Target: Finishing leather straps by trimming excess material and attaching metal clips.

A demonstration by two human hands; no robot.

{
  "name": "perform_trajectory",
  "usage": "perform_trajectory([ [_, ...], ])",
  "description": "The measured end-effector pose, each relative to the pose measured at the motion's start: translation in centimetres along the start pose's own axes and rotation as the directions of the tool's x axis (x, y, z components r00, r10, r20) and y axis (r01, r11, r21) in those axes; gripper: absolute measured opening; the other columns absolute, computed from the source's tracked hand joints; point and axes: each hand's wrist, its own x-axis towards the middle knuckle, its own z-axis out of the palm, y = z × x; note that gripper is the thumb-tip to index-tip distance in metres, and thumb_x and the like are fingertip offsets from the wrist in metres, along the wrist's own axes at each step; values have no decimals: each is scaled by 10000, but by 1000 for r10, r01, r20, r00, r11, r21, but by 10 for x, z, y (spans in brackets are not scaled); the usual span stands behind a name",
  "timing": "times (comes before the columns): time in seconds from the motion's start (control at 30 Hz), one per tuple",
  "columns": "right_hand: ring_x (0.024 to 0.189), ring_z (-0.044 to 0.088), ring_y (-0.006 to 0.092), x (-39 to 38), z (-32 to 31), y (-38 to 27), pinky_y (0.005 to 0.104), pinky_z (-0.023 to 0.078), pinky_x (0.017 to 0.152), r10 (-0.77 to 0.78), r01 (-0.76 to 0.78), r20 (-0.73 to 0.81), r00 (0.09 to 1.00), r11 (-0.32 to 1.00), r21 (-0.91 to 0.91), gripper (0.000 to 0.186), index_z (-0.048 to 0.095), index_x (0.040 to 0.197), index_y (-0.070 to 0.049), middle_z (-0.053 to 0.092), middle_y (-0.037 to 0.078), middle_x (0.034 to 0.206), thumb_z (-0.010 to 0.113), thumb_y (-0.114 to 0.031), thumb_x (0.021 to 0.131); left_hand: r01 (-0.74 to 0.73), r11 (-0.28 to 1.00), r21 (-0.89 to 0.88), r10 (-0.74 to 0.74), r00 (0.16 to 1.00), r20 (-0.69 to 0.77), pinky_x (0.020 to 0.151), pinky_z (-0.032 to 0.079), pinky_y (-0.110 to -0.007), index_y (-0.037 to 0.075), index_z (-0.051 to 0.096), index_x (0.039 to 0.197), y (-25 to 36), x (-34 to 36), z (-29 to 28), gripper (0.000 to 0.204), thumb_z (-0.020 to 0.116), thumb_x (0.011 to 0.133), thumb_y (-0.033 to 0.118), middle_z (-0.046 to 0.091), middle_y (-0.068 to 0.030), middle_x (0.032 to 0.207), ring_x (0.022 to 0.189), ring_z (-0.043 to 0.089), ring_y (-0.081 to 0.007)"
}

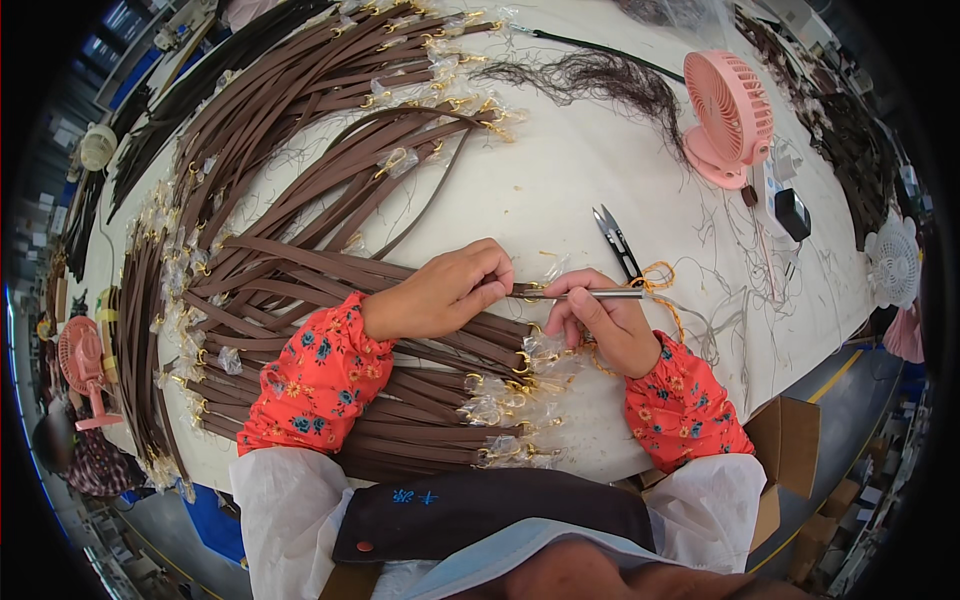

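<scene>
Near the middle of the table, my left hand (450, 290) pinches the end of a brown strap (330, 262) between thumb and fingers. My right hand (605, 318) is closed around a slim silver pen-shaped tool (620, 293). The tool's thin tip points left and meets or nearly meets the strap end by my left fingertips; actual contact is too small to tell. Just beyond my right hand lie black-handled thread snips (618, 243), beside an orange cord (655, 278). Many more brown straps (440, 415) with gold-coloured clasps in clear plastic lie under and around my left forearm.
A pink desk fan (728, 115) stands at the far right by a white power strip (775, 200). Dark loose threads (600, 78) are heaped at the back. Thin grey cords (715, 325) trail right of my right hand. A cardboard box (785, 445) sits below the table's right edge.
</scene>
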Motion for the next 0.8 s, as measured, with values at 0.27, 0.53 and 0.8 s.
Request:
perform_trajectory([
  [0.27,655,540,68,0,0,1,208,442,596,-10,10,-12,1000,1000,21,342,540,1180,-34,655,58,861,405,-324,1058,64,997,-52,-60,995,74,751,451,-278,24,498,960,-2,-1,-9,76,559,916,31,501,-66,948,822,541,-150],
  [0.53,653,552,92,0,0,0,220,450,610,-43,46,-46,998,997,67,343,530,1190,-21,655,80,869,403,-311,1058,92,990,-106,-106,985,-137,730,490,-271,12,571,1017,10,1,1,205,675,840,21,534,-81,970,798,596,-141],
  [0.8,695,538,80,1,1,0,216,448,636,-33,34,-17,999,999,31,340,526,1203,-31,643,62,901,395,-311,1062,144,990,-1,-142,974,-178,686,493,-294,-14,624,872,7,1,4,65,675,845,16,592,-115,877,746,607,-195],
])
